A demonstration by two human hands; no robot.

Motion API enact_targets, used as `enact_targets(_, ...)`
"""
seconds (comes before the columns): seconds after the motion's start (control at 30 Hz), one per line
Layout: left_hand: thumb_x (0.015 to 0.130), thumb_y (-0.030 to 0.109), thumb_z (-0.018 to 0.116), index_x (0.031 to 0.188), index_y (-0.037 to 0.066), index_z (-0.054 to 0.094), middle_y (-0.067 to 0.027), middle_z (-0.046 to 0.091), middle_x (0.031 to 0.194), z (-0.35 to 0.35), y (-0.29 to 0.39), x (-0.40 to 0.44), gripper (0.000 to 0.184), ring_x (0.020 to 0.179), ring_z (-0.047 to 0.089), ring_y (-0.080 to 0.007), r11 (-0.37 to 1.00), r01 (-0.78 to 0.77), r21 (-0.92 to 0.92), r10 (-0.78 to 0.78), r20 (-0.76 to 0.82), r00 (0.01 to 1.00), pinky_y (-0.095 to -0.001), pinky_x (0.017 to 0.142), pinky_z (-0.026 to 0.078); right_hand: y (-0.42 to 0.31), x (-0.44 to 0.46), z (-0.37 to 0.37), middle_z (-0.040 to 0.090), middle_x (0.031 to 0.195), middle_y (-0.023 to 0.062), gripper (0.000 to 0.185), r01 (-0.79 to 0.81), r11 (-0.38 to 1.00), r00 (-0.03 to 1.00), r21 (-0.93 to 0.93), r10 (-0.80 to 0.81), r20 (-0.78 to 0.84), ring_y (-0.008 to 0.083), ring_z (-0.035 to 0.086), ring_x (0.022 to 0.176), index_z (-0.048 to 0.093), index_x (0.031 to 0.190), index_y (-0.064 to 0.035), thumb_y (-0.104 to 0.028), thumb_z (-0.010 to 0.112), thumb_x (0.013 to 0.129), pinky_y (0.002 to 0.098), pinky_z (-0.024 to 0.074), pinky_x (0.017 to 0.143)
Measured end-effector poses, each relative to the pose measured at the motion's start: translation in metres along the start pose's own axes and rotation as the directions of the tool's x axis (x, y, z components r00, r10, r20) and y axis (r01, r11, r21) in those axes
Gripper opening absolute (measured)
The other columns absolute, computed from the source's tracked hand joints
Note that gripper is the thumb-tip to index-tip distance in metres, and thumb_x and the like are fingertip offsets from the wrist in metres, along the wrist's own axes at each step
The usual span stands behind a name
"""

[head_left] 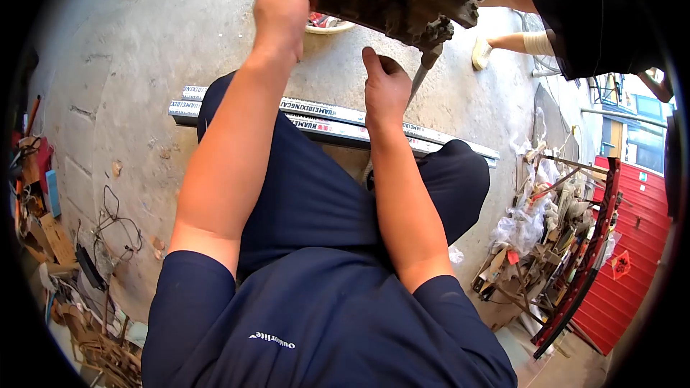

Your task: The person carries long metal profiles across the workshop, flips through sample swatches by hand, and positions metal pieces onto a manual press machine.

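Note:
A grimy metal machine (374,11) with a small square hole stands at the top of the view, partly cut off. My left hand (282,11) is closed at its left edge, fingers curled near a pale piece; what they grip is hidden. Below the machine, my right hand (387,93) is apart from it, fingers curled in and thumb pointing up. Whatever this hand holds, if anything, cannot be made out. A metal leg (425,72) slants down from the machine, just right of my right hand.
Long wrapped metal profiles (323,118) lie across the floor by my knees. Behind the machine sits a round container (330,26). Another person's shoe (481,54) is at upper right. Scrap piles (532,237) lie right, beside a red corrugated panel (636,244); more clutter (93,330) lies left.

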State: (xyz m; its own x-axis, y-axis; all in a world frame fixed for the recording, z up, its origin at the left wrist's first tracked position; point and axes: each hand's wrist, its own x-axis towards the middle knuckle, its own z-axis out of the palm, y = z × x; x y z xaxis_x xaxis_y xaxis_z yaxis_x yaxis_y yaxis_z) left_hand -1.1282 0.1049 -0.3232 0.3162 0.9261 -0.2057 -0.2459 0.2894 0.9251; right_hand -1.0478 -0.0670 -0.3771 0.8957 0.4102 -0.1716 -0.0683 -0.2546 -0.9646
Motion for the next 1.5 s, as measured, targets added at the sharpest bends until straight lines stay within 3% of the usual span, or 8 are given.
enact_targets(0.13, 0.09, 0.018, 0.074, 0.109, 0.002, 0.074, -0.0062, 0.074, 0.1, 0.009, -0.024, -0.029, 0.025, 0.082, 0.063, -0.0125, 0.886, -0.225, 0.406, 0.071, 0.36, 0.93, -0.0308, 0.074, 0.052, 0.009, 0.0, -0.017, 0.073, 0.085, 0.011, 0.044, -0.095, 0.995, 0.993, -0.043, 0.098, 0.059, 0.0148, 0.06, 0.079, 0.075, 0.102, 0.0099, -0.033, 0.077, 0.092, 0.0297, 0.0491, 0.078)
enact_targets(0.27, 0.086, 0.023, 0.079, 0.112, 0.003, 0.076, -0.0093, 0.075, 0.101, 0.031, -0.028, -0.042, 0.033, 0.081, 0.067, -0.0157, 0.675, -0.528, 0.515, 0.248, 0.516, 0.82, -0.0307, 0.077, 0.054, 0.023, -0.003, -0.033, 0.073, 0.087, 0.0108, 0.044, -0.092, 0.996, 0.995, -0.021, 0.093, 0.03, 0.0154, 0.061, 0.082, 0.075, 0.104, 0.0101, -0.033, 0.076, 0.093, 0.0305, 0.0499, 0.08)
enact_targets(0.37, 0.083, 0.025, 0.082, 0.11, 0.006, 0.077, -0.0094, 0.076, 0.103, 0.04, -0.035, -0.046, 0.033, 0.079, 0.07, -0.0213, 0.603, -0.559, 0.569, 0.26, 0.522, 0.812, -0.0341, 0.075, 0.056, 0.036, -0.006, -0.045, 0.073, 0.087, 0.0107, 0.045, -0.103, 0.994, 0.994, -0.031, 0.104, 0.015, 0.0155, 0.062, 0.082, 0.075, 0.104, 0.0104, -0.033, 0.076, 0.094, 0.0309, 0.0503, 0.08)
enact_targets(0.5, 0.082, 0.026, 0.083, 0.104, 0.006, 0.078, -0.0111, 0.075, 0.101, 0.048, -0.045, -0.046, 0.029, 0.08, 0.072, -0.025, 0.5, -0.597, 0.627, 0.306, 0.517, 0.8, -0.037, 0.074, 0.056, 0.048, -0.005, -0.055, 0.054, 0.068, -0.0047, 0.033, -0.105, 0.993, 0.994, 0.052, 0.105, 0.001, 0.0049, 0.041, 0.058, 0.073, 0.101, 0.0063, -0.026, 0.076, 0.097, 0.0252, 0.0325, 0.053)
enact_targets(0.6, 0.084, 0.023, 0.081, 0.099, 0.006, 0.078, -0.013, 0.075, 0.099, 0.052, -0.045, -0.045, 0.023, 0.083, 0.072, -0.0284, 0.448, -0.601, 0.662, 0.308, 0.517, 0.799, -0.0385, 0.075, 0.056, 0.051, -0.004, -0.065, 0.074, 0.087, 0.0106, 0.041, -0.116, 0.993, 0.993, -0.002, 0.116, -0.005, 0.0145, 0.062, 0.082, 0.075, 0.102, 0.0096, -0.03, 0.076, 0.095, 0.0304, 0.0506, 0.079)
enact_targets(1.07, 0.094, 0.025, 0.07, 0.103, 0.009, 0.078, -0.0162, 0.075, 0.105, 0.027, -0.035, -0.029, 0.019, 0.094, 0.071, -0.0385, 0.3, -0.566, 0.768, 0.313, 0.481, 0.819, -0.0444, 0.082, 0.055, 0.018, 0.025, -0.055, 0.07, 0.083, 0.0057, 0.041, 0.031, 0.99, 0.998, 0.14, -0.023, -0.061, 0.0101, 0.057, 0.073, 0.075, 0.11, 0.0072, -0.03, 0.077, 0.093, 0.0274, 0.0477, 0.069)
enact_targets(1.3, 0.096, 0.03, 0.067, 0.103, 0.009, 0.078, -0.0163, 0.073, 0.107, 0.019, -0.029, -0.026, 0.025, 0.098, 0.069, -0.0408, 0.234, -0.507, 0.83, 0.164, 0.48, 0.862, -0.0487, 0.085, 0.055, 0.009, 0.041, -0.032, 0.074, 0.09, 0.0065, 0.038, 0.096, 0.929, 0.995, 0.357, -0.085, -0.045, 0.0125, 0.06, 0.082, 0.076, 0.111, 0.0065, -0.028, 0.079, 0.094, 0.027, 0.048, 0.08)
enact_targets(1.5, 0.095, 0.03, 0.067, 0.104, 0.008, 0.079, -0.0173, 0.074, 0.107, 0.015, -0.027, -0.024, 0.026, 0.097, 0.07, -0.0412, 0.21, -0.52, 0.828, 0.143, 0.501, 0.854, -0.0494, 0.084, 0.055, 0.037, 0.047, -0.041, 0.076, 0.091, 0.0095, 0.031, 0.173, 0.974, 0.976, 0.146, -0.149, -0.158, 0.0141, 0.065, 0.083, 0.076, 0.109, 0.0051, -0.021, 0.076, 0.094, 0.0297, 0.051, 0.079)
